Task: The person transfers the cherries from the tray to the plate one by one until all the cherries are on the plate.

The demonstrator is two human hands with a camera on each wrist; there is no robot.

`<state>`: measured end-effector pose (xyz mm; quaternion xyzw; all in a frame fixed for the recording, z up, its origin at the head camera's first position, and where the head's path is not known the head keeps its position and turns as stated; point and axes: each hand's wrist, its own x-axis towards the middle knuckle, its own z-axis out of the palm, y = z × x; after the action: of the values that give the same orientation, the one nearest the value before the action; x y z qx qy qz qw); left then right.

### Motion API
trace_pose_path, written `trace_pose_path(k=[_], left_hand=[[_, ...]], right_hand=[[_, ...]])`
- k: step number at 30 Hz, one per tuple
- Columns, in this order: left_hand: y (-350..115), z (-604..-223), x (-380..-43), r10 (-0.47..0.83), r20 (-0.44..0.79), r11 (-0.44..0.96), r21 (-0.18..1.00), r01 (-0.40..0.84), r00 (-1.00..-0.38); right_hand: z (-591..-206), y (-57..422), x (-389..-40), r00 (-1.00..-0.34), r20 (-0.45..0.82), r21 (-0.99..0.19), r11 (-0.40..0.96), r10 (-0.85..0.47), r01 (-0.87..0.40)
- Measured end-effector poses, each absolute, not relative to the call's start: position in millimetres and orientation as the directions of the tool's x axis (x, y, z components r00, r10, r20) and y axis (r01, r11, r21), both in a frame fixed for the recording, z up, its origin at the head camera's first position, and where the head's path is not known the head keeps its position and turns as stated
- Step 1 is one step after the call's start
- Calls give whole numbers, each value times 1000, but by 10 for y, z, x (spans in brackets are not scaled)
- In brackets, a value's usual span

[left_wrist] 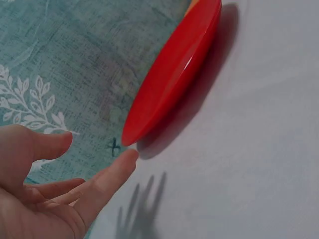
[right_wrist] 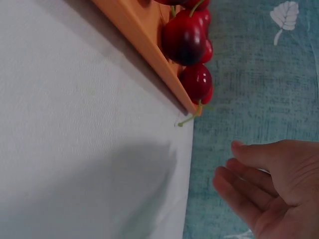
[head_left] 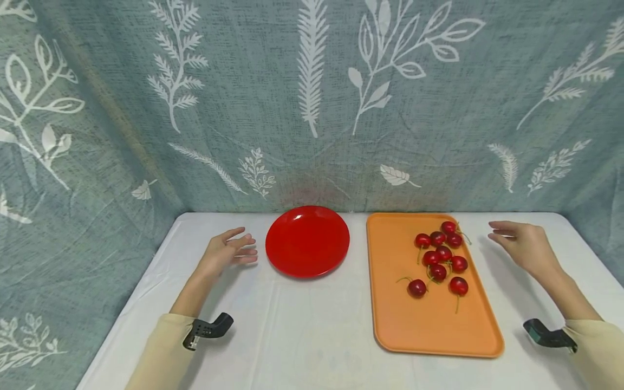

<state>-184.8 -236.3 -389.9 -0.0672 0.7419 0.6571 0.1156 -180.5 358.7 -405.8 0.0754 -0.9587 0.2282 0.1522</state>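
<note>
A round red plate (head_left: 307,242) lies on the white table, left of centre. Just left of it hovers my left hand (head_left: 228,252), fingers spread and holding nothing; in the left wrist view its fingertips come near the plate rim (left_wrist: 172,74). To the right of the plate lies an orange tray (head_left: 395,319) with several dark red cherries (head_left: 437,272), stems on, grouped toward its upper right. Past the tray's right edge hangs my right hand (head_left: 528,246), its fingers relaxed and nothing between them. In the right wrist view, cherries (right_wrist: 184,40) crowd the tray corner, apart from the hand.
A green-blue cloth with white leaf prints (head_left: 312,108) hangs behind the table and along its sides. White cloth (head_left: 312,336) covers the tabletop. Each sleeve carries a black wrist device, one (head_left: 209,329) on the left and one (head_left: 550,335) on the right.
</note>
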Motion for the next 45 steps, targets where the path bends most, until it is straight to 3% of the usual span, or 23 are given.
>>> trace_pose_path(k=[16,45], left_hand=[[-2218,-4097,-1840,96,-256,43,967,-253,-962],[-2142,-4223,-1815,117,-291,-40,954,-298,-949]], right_hand=[[-4082,3362,-1905,-949,284,-466,845,-137,-261],[-4208,3288,-2031,-960,261,-500,836,-104,-227]])
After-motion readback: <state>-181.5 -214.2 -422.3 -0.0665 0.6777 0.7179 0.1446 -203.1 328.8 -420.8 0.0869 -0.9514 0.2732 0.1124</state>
